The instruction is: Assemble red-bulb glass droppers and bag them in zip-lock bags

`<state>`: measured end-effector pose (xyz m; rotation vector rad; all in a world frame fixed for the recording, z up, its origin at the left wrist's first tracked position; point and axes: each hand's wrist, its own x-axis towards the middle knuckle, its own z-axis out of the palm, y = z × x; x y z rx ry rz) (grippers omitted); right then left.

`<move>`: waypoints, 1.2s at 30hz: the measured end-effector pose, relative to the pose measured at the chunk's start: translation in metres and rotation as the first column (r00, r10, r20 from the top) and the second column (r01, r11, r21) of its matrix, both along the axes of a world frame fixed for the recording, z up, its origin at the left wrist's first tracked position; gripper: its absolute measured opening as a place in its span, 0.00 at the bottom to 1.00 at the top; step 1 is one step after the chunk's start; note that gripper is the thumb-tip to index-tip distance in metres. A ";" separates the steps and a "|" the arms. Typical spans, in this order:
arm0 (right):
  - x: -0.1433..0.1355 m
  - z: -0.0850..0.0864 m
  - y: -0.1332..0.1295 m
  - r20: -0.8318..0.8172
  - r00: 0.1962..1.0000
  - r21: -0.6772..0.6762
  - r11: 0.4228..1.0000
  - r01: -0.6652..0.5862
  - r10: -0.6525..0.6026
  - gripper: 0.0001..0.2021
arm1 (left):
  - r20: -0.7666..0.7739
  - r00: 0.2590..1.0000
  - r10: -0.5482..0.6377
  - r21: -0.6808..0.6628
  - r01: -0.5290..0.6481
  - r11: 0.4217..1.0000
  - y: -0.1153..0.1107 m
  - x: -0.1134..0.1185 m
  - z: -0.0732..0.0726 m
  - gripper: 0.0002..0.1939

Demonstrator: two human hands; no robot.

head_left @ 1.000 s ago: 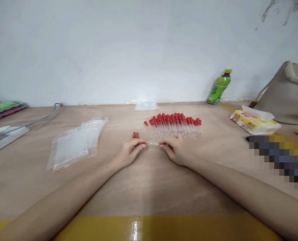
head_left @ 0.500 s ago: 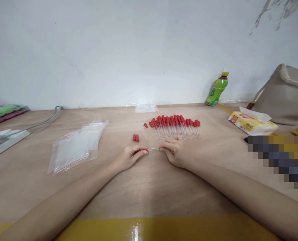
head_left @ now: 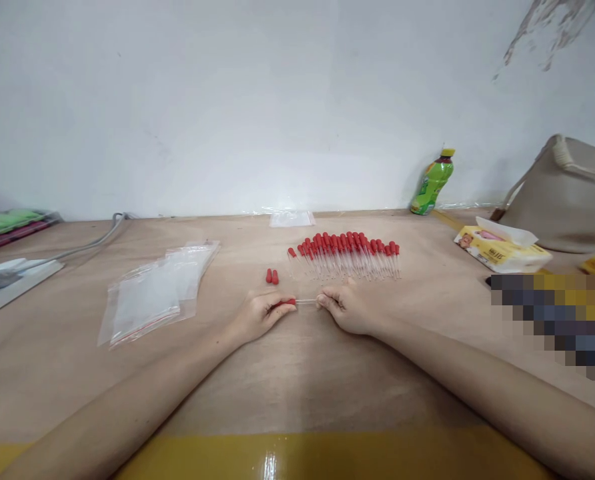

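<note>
Between my hands lies a dropper, held level just above or on the table. My left hand [head_left: 260, 316] pinches its red rubber bulb [head_left: 288, 302]. My right hand [head_left: 347, 309] is closed on the far end of its clear glass tube [head_left: 306, 301]. Two loose red bulbs [head_left: 272, 276] rest side by side beyond my left hand. Past my right hand, several red-topped droppers [head_left: 347, 250] lie in a row, bulbs toward the wall and clear tubes toward me.
Clear zip bags [head_left: 150, 297] are stacked at left, near a cable [head_left: 97, 240] and white power strip. Another bag [head_left: 292, 219] lies by the wall. At right are a green bottle [head_left: 431, 183], a tissue box [head_left: 502, 250], a grey bag [head_left: 562, 200] and a pixelated patch.
My right fingers have curled in tighter around the tube end. The left hand keeps its pinch on the bulb, and the view has shifted slightly.
</note>
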<state>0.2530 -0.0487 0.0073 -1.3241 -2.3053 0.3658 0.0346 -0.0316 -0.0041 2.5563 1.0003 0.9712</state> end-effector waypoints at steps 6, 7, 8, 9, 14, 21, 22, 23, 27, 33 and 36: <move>0.004 0.000 0.008 -0.083 0.992 0.117 0.990 -0.085 0.095 0.09 | 0.159 0.976 0.149 -0.197 -0.116 0.974 0.008 -0.002 -0.006 0.14; 0.006 0.000 0.008 -0.066 0.991 0.151 0.983 -0.106 0.117 0.08 | 0.156 0.978 0.142 -0.220 -0.106 0.970 0.008 -0.002 -0.006 0.14; 0.007 0.000 0.009 -0.038 0.991 0.185 0.976 -0.119 0.128 0.08 | 0.146 0.981 0.126 -0.232 -0.090 0.969 0.008 -0.002 -0.005 0.13; 0.007 -0.001 0.008 -0.006 0.991 0.220 0.967 -0.127 0.131 0.08 | 0.129 0.986 0.106 -0.237 -0.073 0.969 0.006 -0.001 -0.005 0.12; 0.004 -0.007 0.005 0.079 0.991 0.353 0.927 -0.127 0.105 0.10 | 0.074 0.996 0.059 -0.222 -0.042 0.974 0.000 0.001 -0.003 0.11; -0.003 -0.012 0.001 0.053 0.997 0.332 0.940 -0.077 0.063 0.14 | 0.042 0.999 0.002 -0.089 0.002 0.996 -0.004 0.002 -0.001 0.08; -0.005 -0.011 0.000 0.051 0.998 0.313 0.948 -0.062 0.049 0.15 | 0.033 0.999 -0.004 -0.074 0.006 0.997 -0.005 0.002 -0.001 0.07; -0.006 -0.011 0.000 0.050 0.998 0.289 0.956 -0.047 0.034 0.15 | 0.026 1.000 -0.008 -0.058 0.010 0.998 -0.005 0.002 -0.002 0.07; -0.010 -0.009 0.000 0.020 1.000 0.137 0.991 -0.005 0.002 0.16 | 0.025 1.000 -0.012 0.023 0.012 1.000 -0.003 0.002 -0.004 0.08; -0.008 0.007 -0.004 0.037 0.993 0.014 0.994 -0.109 0.109 0.16 | 0.000 0.999 -0.041 0.127 0.040 0.991 -0.002 0.001 -0.002 0.08; -0.002 0.025 -0.008 0.134 0.975 -0.011 0.984 -0.178 0.177 0.12 | 0.011 0.998 -0.061 0.171 0.058 0.984 0.001 -0.001 -0.002 0.09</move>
